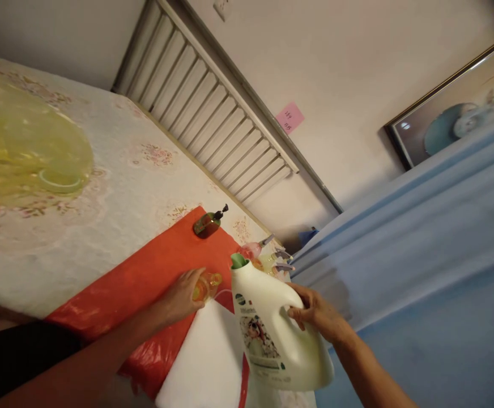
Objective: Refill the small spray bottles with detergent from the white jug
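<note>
My right hand (310,309) is wrapped round the handle of a large pale jug (268,334) with a printed label and a green spout. The jug is tilted, its spout end near the red sheet. To its left, my left hand (185,294) holds a small clear bottle (205,287) with orange-yellow content, above the red sheet (145,283). Beyond my left hand, a dark green pump bottle (207,225) rests on the red sheet. A white board-like item (207,354) lies between my left hand and the jug.
Several spray bottles (270,262) stand behind the jug. A yellow translucent plastic bag (30,141) lies on the floral tablecloth (115,226) at left. Behind the table is a pale slatted rail (213,96). Blue fabric (434,272) hangs at right.
</note>
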The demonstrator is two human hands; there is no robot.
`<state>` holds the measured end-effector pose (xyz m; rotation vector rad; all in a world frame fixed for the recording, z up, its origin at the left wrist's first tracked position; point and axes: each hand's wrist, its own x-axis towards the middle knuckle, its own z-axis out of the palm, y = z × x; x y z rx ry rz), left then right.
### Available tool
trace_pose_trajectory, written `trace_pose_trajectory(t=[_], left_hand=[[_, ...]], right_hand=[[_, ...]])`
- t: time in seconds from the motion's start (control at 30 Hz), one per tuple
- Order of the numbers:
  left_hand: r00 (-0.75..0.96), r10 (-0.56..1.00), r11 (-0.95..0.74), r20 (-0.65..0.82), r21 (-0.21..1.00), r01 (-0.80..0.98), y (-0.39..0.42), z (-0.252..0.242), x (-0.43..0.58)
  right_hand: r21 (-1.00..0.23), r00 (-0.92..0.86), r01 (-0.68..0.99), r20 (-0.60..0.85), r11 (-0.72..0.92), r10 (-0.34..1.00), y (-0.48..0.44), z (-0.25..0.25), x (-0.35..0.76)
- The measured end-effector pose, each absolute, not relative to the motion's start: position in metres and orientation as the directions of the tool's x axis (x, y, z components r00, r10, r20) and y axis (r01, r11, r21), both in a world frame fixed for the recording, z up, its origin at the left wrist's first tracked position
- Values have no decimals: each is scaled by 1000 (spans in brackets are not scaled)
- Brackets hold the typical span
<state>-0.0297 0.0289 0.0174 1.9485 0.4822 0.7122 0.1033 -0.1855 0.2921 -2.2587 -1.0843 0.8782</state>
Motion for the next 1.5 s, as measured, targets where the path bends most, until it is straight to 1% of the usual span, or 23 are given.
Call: trace_pose_trajectory(t=[0.1,0.2,0.27,0.33,0.4,0.57,0.73,0.87,1.03,1.2,1.37,1.43,1.5], left_hand=[[758,596,-449,267,893,38,29,18,-31],[767,588,-448,256,893,46,30,20,-31],[774,582,-447,250,893,48,31,20,-32],[778,580,-443,241,895,53,31,19,-31],[781,580,-437,232,898,58,31,17,-30],[772,593,-412,228,910,48,29,13,-29],[760,607,-399,232,916,40,27,11,-31],[767,595,-393,240,919,18,28,14,-32],[780,571,-363,256,931,-40,29,20,-35],[790,574,-330,213,944,-14,29,25,-36],[775,568,-385,279,922,-51,30,25,-35],[770,568,-395,290,917,-54,30,24,-34],[768,570,-403,292,914,-48,31,22,-32]], right_hand=[[-588,576,556,-237,-587,783,-171,300,108],[-533,661,602,-85,-595,745,-150,303,115],[-581,701,586,12,-565,713,-133,300,121],[-682,720,538,67,-494,691,-113,292,129],[-742,719,509,88,-436,689,-92,281,135],[-836,714,461,150,-298,684,-37,245,138],[-930,722,349,192,-111,664,7,203,122],[-971,708,239,180,8,683,27,173,108],[-986,657,150,154,72,738,37,146,97],[-987,627,146,145,68,766,33,135,96],[-974,556,213,54,-79,829,3,147,119],[-954,594,257,28,-156,804,-17,149,137],[-925,674,298,28,-237,738,-38,145,155]])
